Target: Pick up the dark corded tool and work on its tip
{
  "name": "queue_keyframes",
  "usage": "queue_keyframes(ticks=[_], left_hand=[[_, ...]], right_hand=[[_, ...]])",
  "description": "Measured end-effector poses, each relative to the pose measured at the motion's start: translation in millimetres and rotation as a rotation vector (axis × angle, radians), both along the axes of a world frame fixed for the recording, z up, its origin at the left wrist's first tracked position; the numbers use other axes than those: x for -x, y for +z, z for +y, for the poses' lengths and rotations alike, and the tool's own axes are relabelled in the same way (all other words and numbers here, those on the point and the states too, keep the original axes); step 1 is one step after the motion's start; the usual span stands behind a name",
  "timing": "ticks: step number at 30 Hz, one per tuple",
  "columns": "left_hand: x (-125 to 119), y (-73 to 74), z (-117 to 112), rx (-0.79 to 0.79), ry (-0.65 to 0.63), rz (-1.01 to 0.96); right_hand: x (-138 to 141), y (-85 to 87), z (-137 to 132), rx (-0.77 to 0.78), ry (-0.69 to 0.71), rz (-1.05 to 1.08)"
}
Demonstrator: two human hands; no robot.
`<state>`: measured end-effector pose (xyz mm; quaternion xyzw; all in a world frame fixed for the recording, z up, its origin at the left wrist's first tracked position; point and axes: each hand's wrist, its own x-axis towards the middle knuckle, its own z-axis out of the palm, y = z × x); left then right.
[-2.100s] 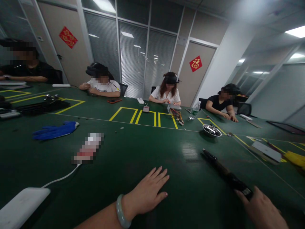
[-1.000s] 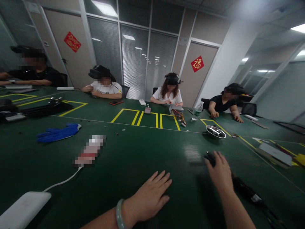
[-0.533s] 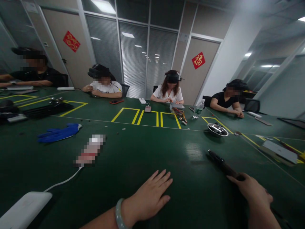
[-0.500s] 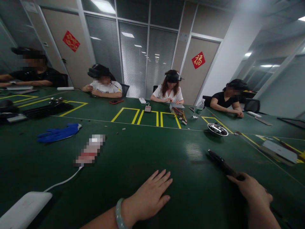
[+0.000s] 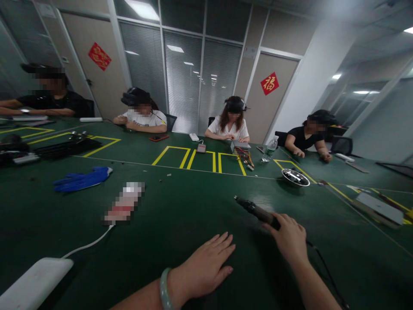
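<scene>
My left hand (image 5: 206, 265) lies flat, palm down and fingers spread, on the green table (image 5: 180, 215); a pale green bangle (image 5: 165, 287) circles its wrist. My right hand (image 5: 290, 237) grips the rear of a dark, corded electric screwdriver (image 5: 253, 209). The tool points away and to the left, its tip near the table's middle. Its black cable (image 5: 325, 269) trails back to the right past my forearm.
A metal bowl (image 5: 295, 177) sits beyond the tool. To the left lie a blue glove (image 5: 82, 179), a blurred packet (image 5: 124, 203) and a white power bank (image 5: 34, 284) with its cable. Several seated people work at the far side behind yellow tape boxes (image 5: 200, 157). Flat parts (image 5: 379, 207) lie right.
My right hand has closed on the screwdriver and brought it left and nearer the centre of the table. My left hand has stayed flat in place.
</scene>
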<state>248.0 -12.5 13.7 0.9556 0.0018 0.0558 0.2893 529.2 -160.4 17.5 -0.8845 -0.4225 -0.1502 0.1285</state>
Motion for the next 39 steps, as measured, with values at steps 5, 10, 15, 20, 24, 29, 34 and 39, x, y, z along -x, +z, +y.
queue_keyframes(ticks=[5,10,15,20,24,29,34,39], left_hand=[[-1,12.5,-3,0.035,-0.164,-0.035],[-2,7.8,-7,0.021,-0.169,-0.080],[-3,0.8,-7,0.017,-0.140,-0.081],[-4,-0.5,-7,-0.002,-0.146,-0.114],[-4,-1.4,-7,-0.014,-0.181,-0.125],[-2,-1.3,-10,-0.054,-0.198,-0.148],[-7,6.8,-18,-0.039,-0.127,-0.187],[-16,15.2,-27,-0.118,0.125,-0.212]], right_hand=[[77,7.4,39,-0.009,0.288,0.098],[124,5.9,58,0.028,0.443,0.214],[132,-1.5,65,0.055,0.486,0.252],[132,-3.6,67,0.059,0.498,0.297],[126,15.6,57,0.134,0.517,0.354],[78,47.1,7,0.166,0.429,0.323],[37,41.1,-44,0.332,0.385,0.363],[36,19.5,-47,0.321,0.401,0.432]])
